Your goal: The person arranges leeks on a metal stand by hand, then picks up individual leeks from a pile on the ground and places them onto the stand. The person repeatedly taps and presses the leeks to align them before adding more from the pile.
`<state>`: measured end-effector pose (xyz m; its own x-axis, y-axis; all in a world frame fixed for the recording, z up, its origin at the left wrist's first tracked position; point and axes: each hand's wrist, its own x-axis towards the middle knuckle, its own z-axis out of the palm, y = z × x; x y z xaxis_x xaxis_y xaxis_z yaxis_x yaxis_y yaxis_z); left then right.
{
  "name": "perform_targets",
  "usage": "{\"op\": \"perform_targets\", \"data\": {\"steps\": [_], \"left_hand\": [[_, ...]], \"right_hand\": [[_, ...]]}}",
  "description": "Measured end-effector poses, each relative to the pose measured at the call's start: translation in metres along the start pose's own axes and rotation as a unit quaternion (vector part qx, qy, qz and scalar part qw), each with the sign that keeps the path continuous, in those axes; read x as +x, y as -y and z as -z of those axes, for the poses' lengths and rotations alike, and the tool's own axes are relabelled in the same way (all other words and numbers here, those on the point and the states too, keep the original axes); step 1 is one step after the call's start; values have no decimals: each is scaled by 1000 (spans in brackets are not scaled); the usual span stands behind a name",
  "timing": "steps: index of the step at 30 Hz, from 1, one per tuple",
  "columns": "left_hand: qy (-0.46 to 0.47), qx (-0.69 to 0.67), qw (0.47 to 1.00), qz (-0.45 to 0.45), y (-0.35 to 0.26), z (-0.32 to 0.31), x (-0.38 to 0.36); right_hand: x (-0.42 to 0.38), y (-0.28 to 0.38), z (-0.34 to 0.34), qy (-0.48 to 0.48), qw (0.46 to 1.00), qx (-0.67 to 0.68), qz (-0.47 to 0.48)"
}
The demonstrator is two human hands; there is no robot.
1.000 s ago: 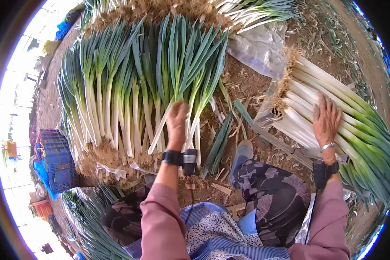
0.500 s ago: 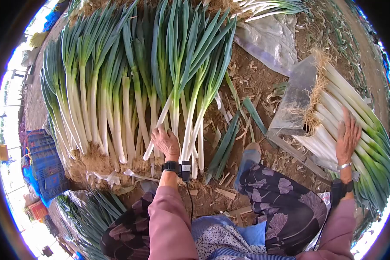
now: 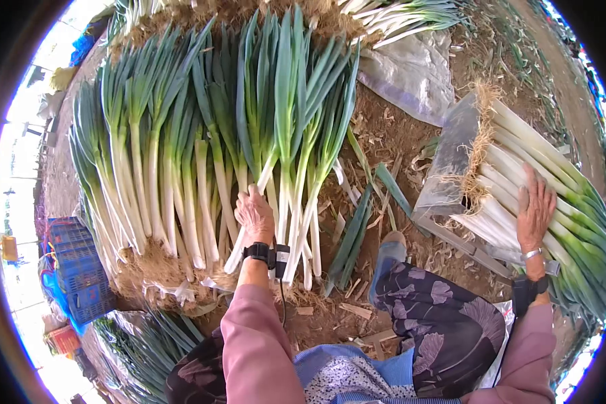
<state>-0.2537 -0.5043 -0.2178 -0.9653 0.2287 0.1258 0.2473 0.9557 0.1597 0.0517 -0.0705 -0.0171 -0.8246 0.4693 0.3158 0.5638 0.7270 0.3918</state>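
My left hand is closed around the white shaft of a leek, which slants across its neighbours at the right end of a large spread of leeks. The lower end of this leek shows below my fingers. To the right, my right hand lies with outstretched fingers on a bundle of leeks. Their roots face left and their green leaves point to the lower right. A metal stand with a flat grey plate sits under the root end of that bundle.
Blue plastic crates stand at the left edge. More leeks lie at the lower left, and another pile lies at the top. A pale plastic sheet and loose leaf scraps cover parts of the soil.
My left hand has moved slightly up along the leek, and its fingers are wrapped more fully round it. My right hand stays on the bundle. The view has shifted a little.
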Motion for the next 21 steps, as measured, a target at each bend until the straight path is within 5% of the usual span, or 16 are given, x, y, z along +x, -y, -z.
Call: {"op": "perform_targets", "data": {"steps": [2, 8, 13, 19, 21], "left_hand": [[-66, 28, 997, -24, -2, 34, 14], [-61, -48, 996, 39, 30, 168, 42], [54, -337, 938, 58, 62, 242, 34], [80, -527, 846, -15, -44, 328, 5], [73, -550, 826, -100, -84, 325, 8]], "right_hand": [[-1, 1, 0, -15, 1000, 5, -4], [-1, 11, 7, 12, 999, 12, -43], [1, 18, 21, 22, 996, 52, -67], [-1, 20, 19, 7, 991, 99, -85], [-3, 19, 19, -20, 985, 150, -85]]}}
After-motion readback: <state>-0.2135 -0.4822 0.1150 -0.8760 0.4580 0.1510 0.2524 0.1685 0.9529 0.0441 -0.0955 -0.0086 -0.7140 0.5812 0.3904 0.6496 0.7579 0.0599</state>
